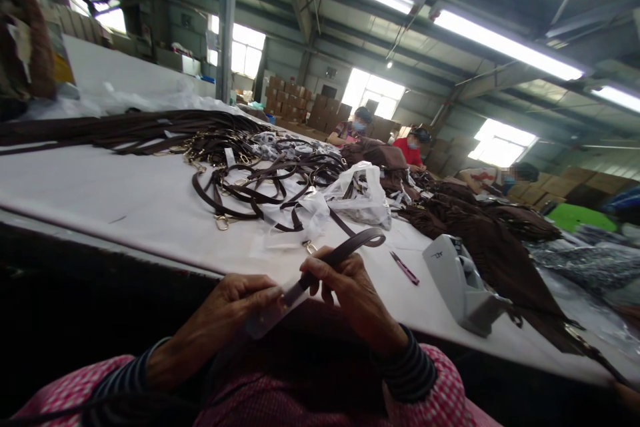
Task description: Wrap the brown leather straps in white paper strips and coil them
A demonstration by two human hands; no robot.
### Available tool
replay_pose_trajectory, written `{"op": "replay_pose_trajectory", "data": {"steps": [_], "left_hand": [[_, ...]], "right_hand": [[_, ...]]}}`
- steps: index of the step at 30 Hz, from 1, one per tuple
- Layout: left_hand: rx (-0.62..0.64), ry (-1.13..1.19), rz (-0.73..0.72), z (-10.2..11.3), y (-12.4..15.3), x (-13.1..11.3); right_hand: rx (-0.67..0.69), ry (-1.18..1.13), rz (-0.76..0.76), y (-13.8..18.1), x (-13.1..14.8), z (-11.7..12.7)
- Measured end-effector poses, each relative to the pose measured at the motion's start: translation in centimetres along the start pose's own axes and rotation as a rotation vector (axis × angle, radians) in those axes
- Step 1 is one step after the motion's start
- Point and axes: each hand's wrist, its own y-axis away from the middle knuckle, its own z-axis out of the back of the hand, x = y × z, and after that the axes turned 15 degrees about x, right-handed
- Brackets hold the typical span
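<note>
Brown strap [350,248]: held in both your hands just above the near edge of the table [125,200], centre of view, in front of your chest. It arcs up and right from your grip, and its far end loops over the white tabletop. Your left hand [235,307] comes in from the lower left, wrist low, knuckles up. Its thumb and fingers are closed in a pinch on a clear sleeve [270,315] that covers the near end of the brown strap. Your right hand [353,293] sits just right of it, wrist bent and back of the hand toward you. The fingers are curled tight round the strap where it leaves the sleeve, and the fingertips of the two hands are nearly touching. Both forearms show striped cuffs under pink checked sleeves. Small snips [404,268] lie on the table just right of the strap's loop, with a grey tape dispenser [460,280] further right. Beyond, mid-table, there is a tangled pile of straps [260,173] with a plastic bag [363,197] at its right edge. Fringed brown bags [480,233] are heaped to the far right. Other people [413,147] sit at the far side, well apart from your hands.
</note>
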Motion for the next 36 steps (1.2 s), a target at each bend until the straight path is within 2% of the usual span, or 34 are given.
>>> {"op": "replay_pose_trajectory", "data": {"steps": [4, 7, 10, 12, 14, 17, 20, 24, 27, 29, 31, 34, 36], "left_hand": [[-0.059, 0.059, -0.037, -1.1, 0.0, -0.4], [-0.196, 0.025, -0.061, -1.6, 0.4, 0.7], [-0.375, -0.055, -0.094, -1.1, 1.6, 2.5], [-0.433, -0.069, -0.090, -0.4, 2.8, 3.5], [-0.445, -0.097, -0.060, 0.3, 3.9, 3.8], [-0.365, -0.125, 0.001, 1.1, 5.0, 3.2], [-0.248, -0.089, 0.040, 1.2, 4.8, 1.8], [-0.188, -0.024, 0.019, 0.6, 3.2, -0.3], [-0.205, 0.013, -0.050, -0.1, 2.2, -1.2], [-0.258, 0.016, -0.104, -0.3, 2.1, -1.2], [-0.317, -0.001, -0.125, -0.4, 2.5, -0.5], [-0.414, -0.031, -0.086, -0.3, 3.6, 1.1], [-0.461, -0.066, -0.060, -0.2, 4.4, 1.8]], "right_hand": [[-0.020, -0.088, 0.064, 0.1, -1.8, -1.8], [0.017, -0.247, -0.010, 0.7, -3.0, -2.3], [-0.001, -0.559, -0.103, 1.4, -4.2, -0.9], [-0.105, -0.765, -0.117, 1.8, -4.8, 1.0], [-0.236, -0.858, -0.095, 1.9, -5.1, 3.2], [-0.355, -0.796, -0.013, 1.3, -4.4, 5.5], [-0.328, -0.625, 0.047, 0.1, -2.1, 5.4], [-0.125, -0.223, 0.083, -0.8, 1.2, 2.3], [0.080, -0.042, 0.044, -0.9, 1.7, -0.5], [0.190, -0.138, -0.020, -1.3, 0.7, -1.5], [0.189, -0.375, -0.096, -2.3, -1.0, -1.7], [-0.032, -0.693, -0.130, -4.6, -3.2, -0.6], [-0.146, -0.757, -0.079, -5.7, -3.7, 0.0]]}}
